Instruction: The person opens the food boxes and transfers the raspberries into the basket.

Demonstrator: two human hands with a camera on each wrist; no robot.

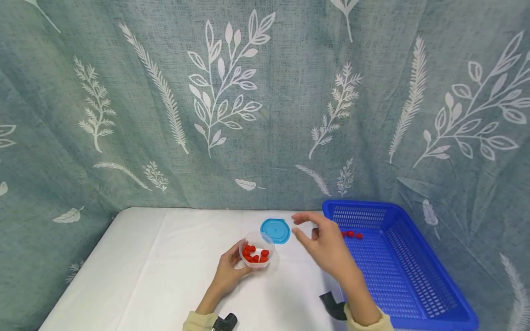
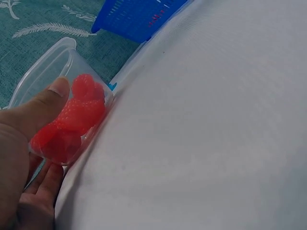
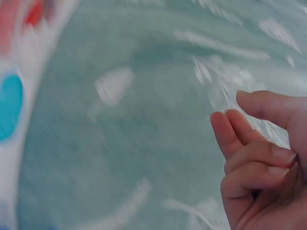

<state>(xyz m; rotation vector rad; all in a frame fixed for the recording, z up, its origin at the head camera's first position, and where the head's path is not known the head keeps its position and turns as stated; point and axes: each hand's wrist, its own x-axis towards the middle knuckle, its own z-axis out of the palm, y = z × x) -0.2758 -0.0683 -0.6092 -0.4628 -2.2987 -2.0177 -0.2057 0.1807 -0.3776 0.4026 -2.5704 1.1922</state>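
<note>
My left hand (image 1: 227, 271) grips a small clear plastic container (image 1: 245, 257) from its left side, thumb against the near wall in the left wrist view. Several red raspberries (image 2: 81, 115) lie in the container's bottom. Its mouth faces up, with no cover on it. Just behind it, a light-blue lid (image 1: 276, 231) lies flat on the table. To the right, my right hand (image 1: 327, 243) hovers between the lid and a blue basket. Thumb and index finger stand apart with nothing between them; in the right wrist view (image 3: 268, 158) some other fingers bend toward the palm.
The blue plastic basket (image 1: 397, 280) with slotted walls stands at the table's right side. A few red raspberries (image 1: 350, 234) lie near its back left corner. White cloth covers the table (image 1: 145, 271). A green leaf-patterned curtain (image 1: 281, 105) hangs behind.
</note>
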